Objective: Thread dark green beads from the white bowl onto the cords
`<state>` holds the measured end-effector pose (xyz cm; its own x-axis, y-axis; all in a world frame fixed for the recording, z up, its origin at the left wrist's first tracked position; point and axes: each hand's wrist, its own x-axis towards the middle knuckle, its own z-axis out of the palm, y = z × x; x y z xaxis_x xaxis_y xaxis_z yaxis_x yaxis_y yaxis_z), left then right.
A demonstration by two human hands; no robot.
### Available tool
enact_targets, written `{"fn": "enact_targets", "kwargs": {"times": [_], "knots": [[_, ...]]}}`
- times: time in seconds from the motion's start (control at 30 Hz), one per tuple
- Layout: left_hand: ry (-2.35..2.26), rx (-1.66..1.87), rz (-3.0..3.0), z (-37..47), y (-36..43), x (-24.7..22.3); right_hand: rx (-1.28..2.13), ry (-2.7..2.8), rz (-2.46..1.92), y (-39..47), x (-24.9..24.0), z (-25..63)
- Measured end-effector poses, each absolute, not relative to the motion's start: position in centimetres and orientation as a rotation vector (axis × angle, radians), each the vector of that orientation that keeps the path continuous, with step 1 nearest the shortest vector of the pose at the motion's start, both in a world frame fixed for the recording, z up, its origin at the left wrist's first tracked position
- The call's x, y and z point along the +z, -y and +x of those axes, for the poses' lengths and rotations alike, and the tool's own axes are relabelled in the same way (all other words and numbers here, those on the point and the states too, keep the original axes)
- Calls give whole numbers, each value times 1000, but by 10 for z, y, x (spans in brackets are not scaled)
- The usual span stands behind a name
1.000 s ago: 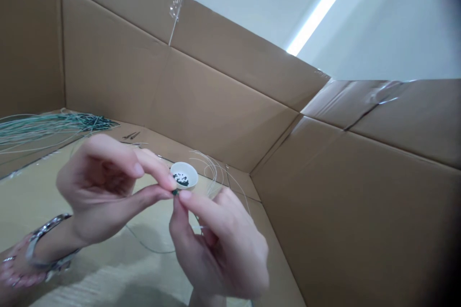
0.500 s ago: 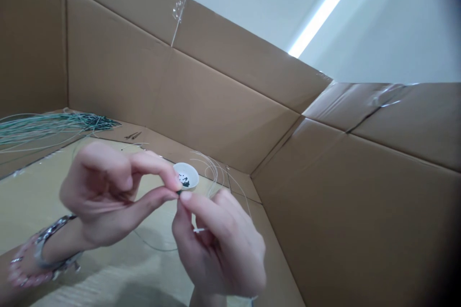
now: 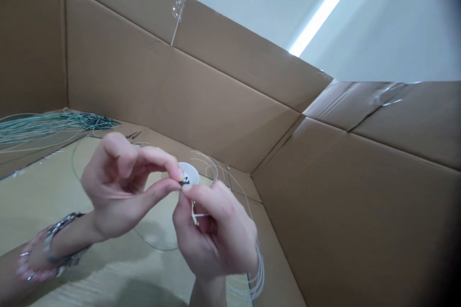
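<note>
Left hand (image 3: 118, 201) and right hand (image 3: 218, 230) meet fingertip to fingertip above the worktop (image 3: 43, 187), with a small dark piece (image 3: 184, 184) between them. Work on that piece looks to be under way: it is in the fingers, not set down, and nothing shows that it is finished. How much has been done to it cannot be told, since the fingertips cover most of it. Plenty of material seems to be left: black beads (image 3: 187, 179) lie in the white bowl (image 3: 193, 172) just behind the fingertips. A large bundle of green and white strands (image 3: 82, 121) lies at the far left; whether those are finished is unclear.

On the left hand, thumb and forefinger are closed in a pinch on the piece, the other fingers curled loosely back. The right hand pinches the same piece from its own side, thumb and forefinger together, its remaining fingers folded toward the palm. A white strip (image 3: 200, 215) shows within the right hand's curl; how firmly it is gripped I cannot tell. A thin cord (image 3: 158, 249) curves below the left hand and disappears behind the right. Clear strands (image 3: 212, 163) loop beyond the bowl, near the cardboard wall (image 3: 216, 100).
</note>
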<state>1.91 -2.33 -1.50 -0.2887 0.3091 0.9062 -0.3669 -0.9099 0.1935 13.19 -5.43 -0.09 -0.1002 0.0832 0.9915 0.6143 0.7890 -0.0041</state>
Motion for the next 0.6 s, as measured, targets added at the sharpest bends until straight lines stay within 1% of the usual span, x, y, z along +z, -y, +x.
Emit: {"fn": "enact_targets", "kwargs": {"times": [0.13,0.27,0.6], "knots": [[54,2063,1486,21,25,-13,-281,1582,-517,57,-2,135],[21,1971,1464,20,27,-13,-150,1612,-622,65,3,145],[64,1958,1462,19,29,-13,-334,1700,-676,71,6,135]]}}
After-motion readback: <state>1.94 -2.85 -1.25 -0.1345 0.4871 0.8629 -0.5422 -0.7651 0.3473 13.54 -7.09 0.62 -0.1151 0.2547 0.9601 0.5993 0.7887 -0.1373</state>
